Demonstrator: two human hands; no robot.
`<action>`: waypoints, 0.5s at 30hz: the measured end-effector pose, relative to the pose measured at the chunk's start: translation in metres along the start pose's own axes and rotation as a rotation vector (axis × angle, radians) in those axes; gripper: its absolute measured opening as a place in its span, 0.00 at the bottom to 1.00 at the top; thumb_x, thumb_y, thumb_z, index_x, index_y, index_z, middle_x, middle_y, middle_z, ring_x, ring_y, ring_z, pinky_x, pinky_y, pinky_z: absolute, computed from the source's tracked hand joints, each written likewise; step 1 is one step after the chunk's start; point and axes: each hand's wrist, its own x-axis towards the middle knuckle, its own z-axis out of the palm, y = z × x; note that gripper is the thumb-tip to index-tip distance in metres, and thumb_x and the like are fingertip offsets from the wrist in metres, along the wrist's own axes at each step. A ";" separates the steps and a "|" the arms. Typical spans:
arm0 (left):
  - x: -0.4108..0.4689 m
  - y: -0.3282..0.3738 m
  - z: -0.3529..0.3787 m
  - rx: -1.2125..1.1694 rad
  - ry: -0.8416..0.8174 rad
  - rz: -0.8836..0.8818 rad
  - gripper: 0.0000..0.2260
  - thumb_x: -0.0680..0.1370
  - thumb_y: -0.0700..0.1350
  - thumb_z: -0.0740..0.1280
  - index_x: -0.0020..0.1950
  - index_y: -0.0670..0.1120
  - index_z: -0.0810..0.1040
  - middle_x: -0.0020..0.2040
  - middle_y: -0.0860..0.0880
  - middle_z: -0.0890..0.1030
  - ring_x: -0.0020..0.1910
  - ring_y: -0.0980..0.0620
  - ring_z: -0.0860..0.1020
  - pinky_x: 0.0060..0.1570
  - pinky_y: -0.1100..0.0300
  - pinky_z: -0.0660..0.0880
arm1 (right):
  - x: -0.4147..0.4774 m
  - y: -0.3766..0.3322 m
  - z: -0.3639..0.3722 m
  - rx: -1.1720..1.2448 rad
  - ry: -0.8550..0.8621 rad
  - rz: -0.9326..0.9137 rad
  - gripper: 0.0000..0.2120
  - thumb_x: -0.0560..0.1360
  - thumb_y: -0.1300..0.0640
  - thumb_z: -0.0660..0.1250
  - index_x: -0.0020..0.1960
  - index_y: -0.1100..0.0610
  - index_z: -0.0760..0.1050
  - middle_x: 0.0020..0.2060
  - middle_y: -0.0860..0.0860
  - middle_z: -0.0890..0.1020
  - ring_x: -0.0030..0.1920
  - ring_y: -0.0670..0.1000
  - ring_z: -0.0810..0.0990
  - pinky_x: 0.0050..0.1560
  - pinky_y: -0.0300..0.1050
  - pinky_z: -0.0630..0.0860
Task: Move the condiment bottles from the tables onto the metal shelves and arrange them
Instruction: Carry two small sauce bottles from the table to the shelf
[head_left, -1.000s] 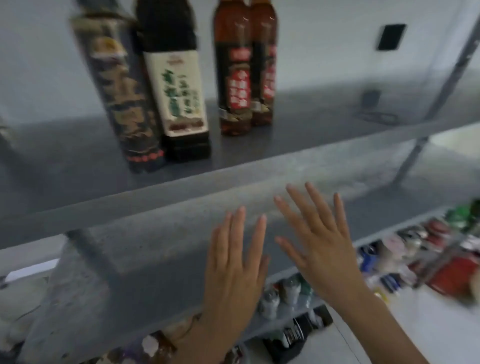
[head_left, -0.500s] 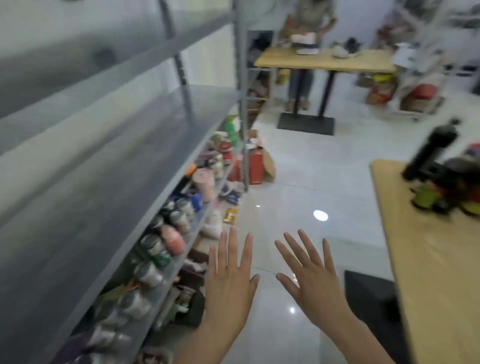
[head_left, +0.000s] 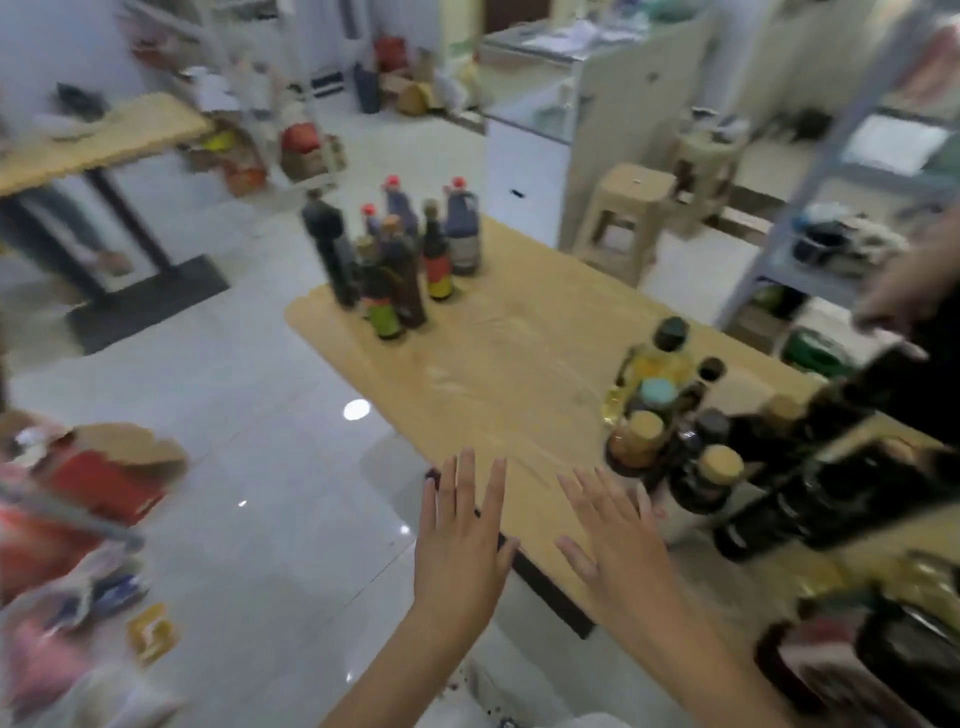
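A wooden table (head_left: 524, 358) stretches ahead of me. Several dark condiment bottles (head_left: 395, 265) with red and brown caps stand in a cluster at its far end. A second cluster of bottles (head_left: 691, 441), dark ones and a yellow oil one, stands at the near right. My left hand (head_left: 462, 540) and my right hand (head_left: 618, 545) are both held out flat with fingers spread, palms down, above the table's near edge. Neither holds anything. My right hand is just left of the near cluster. The whole view is blurred by motion.
Another person's hand (head_left: 904, 291) reaches in at the right edge above the near bottles. A second wooden table (head_left: 104, 140) stands at the back left, a plastic stool (head_left: 623, 218) behind the main table, a grey metal rack (head_left: 810, 260) at right. Boxes and packets (head_left: 104, 483) lie on the floor at left.
My view has swung right, from the metal shelves with bottles, past the floor, to the wooden table. Both hands stay open and empty in front of me.
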 end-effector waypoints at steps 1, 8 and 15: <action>0.009 0.007 0.004 -0.006 -0.016 0.064 0.42 0.63 0.57 0.78 0.73 0.46 0.67 0.70 0.37 0.69 0.67 0.37 0.71 0.60 0.42 0.73 | -0.007 0.009 0.004 0.009 0.017 0.050 0.29 0.73 0.41 0.55 0.71 0.51 0.63 0.67 0.50 0.74 0.68 0.52 0.69 0.64 0.56 0.58; 0.056 0.042 0.030 -0.093 -0.129 0.390 0.43 0.70 0.61 0.70 0.77 0.46 0.54 0.76 0.39 0.59 0.73 0.39 0.62 0.68 0.46 0.65 | -0.058 0.037 0.009 0.233 0.133 0.433 0.31 0.78 0.43 0.57 0.77 0.49 0.49 0.75 0.49 0.60 0.75 0.50 0.54 0.72 0.54 0.58; 0.111 0.075 0.041 -0.496 -0.337 0.375 0.42 0.73 0.53 0.71 0.77 0.43 0.50 0.76 0.44 0.56 0.75 0.45 0.55 0.71 0.55 0.58 | -0.030 0.053 -0.003 0.800 0.373 0.748 0.40 0.74 0.48 0.68 0.77 0.47 0.47 0.75 0.45 0.58 0.74 0.47 0.57 0.71 0.46 0.58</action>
